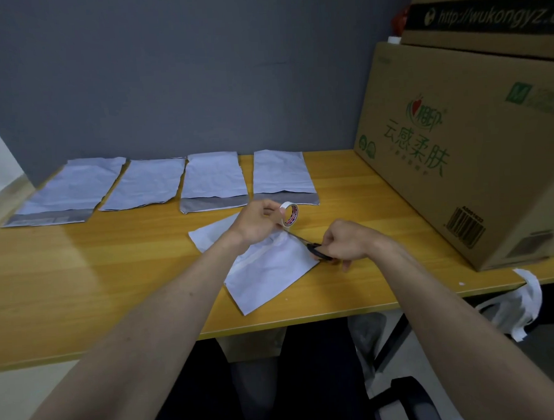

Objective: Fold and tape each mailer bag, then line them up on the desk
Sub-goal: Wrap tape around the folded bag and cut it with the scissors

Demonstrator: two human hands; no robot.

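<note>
Careful: left hand (256, 222) pinches tape roll (290, 213), right hand (344, 242) grips scissors (313, 248); slack tape could stick crooked on bag (272, 271).

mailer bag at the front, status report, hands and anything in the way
Left hand holds tape roll; right hand grips scissors. Mailer bag flat under both. Four bags lined up behind. Nothing in the way.

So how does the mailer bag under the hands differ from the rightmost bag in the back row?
The mailer bag under the hands lies skewed near the desk's front edge; the rightmost bag in the row lies straight near the wall. The near one shows only white; the row one shows a grey band at its near end. Both are white, creased and flat.
</note>
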